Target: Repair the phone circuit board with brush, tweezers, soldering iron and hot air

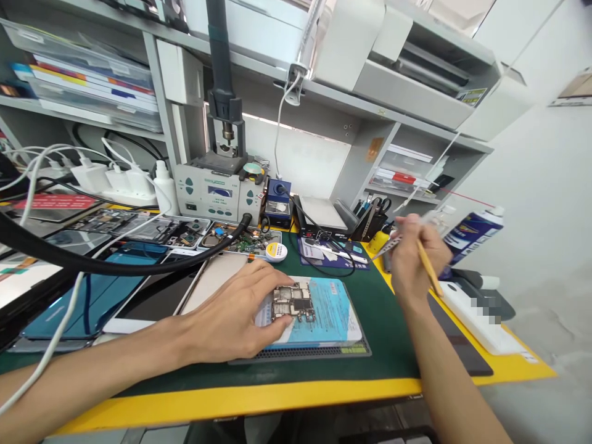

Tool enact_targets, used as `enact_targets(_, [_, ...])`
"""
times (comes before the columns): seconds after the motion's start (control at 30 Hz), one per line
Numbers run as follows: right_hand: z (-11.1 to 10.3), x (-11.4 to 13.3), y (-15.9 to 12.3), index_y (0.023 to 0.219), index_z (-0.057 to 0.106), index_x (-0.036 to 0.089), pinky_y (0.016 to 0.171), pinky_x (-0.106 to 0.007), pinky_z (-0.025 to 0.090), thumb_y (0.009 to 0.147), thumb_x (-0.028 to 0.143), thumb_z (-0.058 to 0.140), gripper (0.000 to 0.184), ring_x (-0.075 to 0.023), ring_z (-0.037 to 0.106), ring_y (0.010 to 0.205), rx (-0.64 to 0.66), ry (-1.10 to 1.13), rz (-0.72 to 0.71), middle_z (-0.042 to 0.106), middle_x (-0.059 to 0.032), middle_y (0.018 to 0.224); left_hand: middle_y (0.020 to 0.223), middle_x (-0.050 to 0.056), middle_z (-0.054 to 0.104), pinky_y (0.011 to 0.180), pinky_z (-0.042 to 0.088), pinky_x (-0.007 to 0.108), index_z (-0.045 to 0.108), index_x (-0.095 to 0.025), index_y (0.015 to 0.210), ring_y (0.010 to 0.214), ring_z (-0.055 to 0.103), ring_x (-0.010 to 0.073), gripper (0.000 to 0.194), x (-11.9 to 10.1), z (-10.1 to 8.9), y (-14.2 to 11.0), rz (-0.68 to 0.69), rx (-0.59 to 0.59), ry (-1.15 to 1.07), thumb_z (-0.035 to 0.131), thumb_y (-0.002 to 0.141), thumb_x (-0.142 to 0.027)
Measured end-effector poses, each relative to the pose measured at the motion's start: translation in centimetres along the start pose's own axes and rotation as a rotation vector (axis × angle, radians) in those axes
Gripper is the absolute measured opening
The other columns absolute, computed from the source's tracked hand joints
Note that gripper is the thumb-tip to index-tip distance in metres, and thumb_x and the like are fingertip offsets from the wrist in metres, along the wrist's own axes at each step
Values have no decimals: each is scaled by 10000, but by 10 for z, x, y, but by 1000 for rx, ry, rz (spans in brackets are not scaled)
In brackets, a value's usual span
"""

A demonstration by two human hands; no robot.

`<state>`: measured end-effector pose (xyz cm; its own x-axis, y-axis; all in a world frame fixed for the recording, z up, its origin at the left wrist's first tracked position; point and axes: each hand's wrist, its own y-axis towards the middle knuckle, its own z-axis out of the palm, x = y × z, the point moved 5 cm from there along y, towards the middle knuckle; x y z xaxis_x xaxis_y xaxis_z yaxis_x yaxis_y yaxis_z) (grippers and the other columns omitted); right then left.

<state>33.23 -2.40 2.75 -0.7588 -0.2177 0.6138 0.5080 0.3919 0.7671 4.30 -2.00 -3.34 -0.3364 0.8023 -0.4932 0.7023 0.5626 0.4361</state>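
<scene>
My left hand [235, 308] rests on a blue-and-white flat box [335, 308], its thumb and fingers closed about the left side of a phone circuit board [294, 301]. The board lies flat on the box, which sits on a dark mesh-edged pad [363, 350]. Raised to the right of the box, my right hand [416, 259] is closed around metal tweezers [389, 246], tips pointing left. A thin wooden handle [430, 271] also sticks out of that hand; its other end is hard to make out. The right hand is apart from the board.
Behind stand a hot air station [219, 191], a soldering station [278, 206] and a tray of loose parts [254, 240]. Phones [148, 299] lie at left under a black hose [139, 266]. At right are a spray can [474, 237] and a white box [481, 314].
</scene>
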Motion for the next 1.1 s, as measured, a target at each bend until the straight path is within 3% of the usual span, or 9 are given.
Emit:
enact_targets(0.07, [16,-14,6,846,737,156,568,-280,397,966,589,513,502,-176,563,596,215,-69,-22,641,-25,651,1125,85,624,979,464,400,555,-181,1236,1078,557,245,371,0,0,0,-6,1,4,633,903,-326])
enact_targets(0.17, [44,-25,-6,686,648,167,549,-273,338,988,555,484,519,-162,531,585,600,-138,-99,596,-16,605,1133,86,621,978,461,400,555,-186,1243,1088,554,249,373,1,1,0,-19,7,9,624,910,-338])
enact_targets(0.23, [59,-26,-19,642,583,176,550,-269,318,1007,509,461,509,-151,503,578,770,-142,-141,556,-5,593,1137,86,621,968,462,401,556,-190,1245,1089,551,252,377,1,1,1,-25,15,12,622,912,-353])
enact_targets(0.4, [79,-24,-42,935,706,162,614,-263,367,891,319,656,170,-168,559,626,1006,-138,-176,623,7,666,1089,77,622,932,470,403,562,-193,1232,1053,562,258,364,1,1,2,-39,12,19,610,913,-362])
enact_targets(0.57, [75,-33,-38,1229,641,132,650,-275,385,835,242,691,413,-202,596,683,1040,-179,-128,664,-17,731,1096,74,622,945,464,407,566,-198,1232,1065,560,262,371,0,1,0,-42,16,17,624,899,-352])
enact_targets(0.73, [69,-30,-30,893,715,168,692,-291,378,806,209,675,104,-221,599,742,1039,-121,-68,650,-41,700,1121,79,615,955,462,406,563,-196,1236,1074,557,259,383,1,1,0,-48,26,6,633,896,-359])
enact_targets(0.83, [71,-23,-32,841,725,174,635,-275,397,814,264,671,108,-195,593,692,1079,-30,23,657,-35,697,1115,80,615,954,461,405,562,-195,1236,1073,555,259,384,2,1,0,-52,29,6,633,897,-360])
enact_targets(1.03, [76,-32,-35,1086,702,158,404,-201,269,706,277,798,410,-101,440,495,976,349,627,623,3,660,1122,83,614,957,457,402,565,-197,1229,1078,550,257,367,0,1,0,-43,34,9,627,905,-358])
enact_targets(1.1, [75,-37,-34,1091,684,153,364,-178,221,668,234,829,455,-75,393,459,969,374,716,634,-5,682,1119,82,614,956,457,402,565,-196,1228,1078,550,256,368,1,1,0,-49,31,9,629,904,-359])
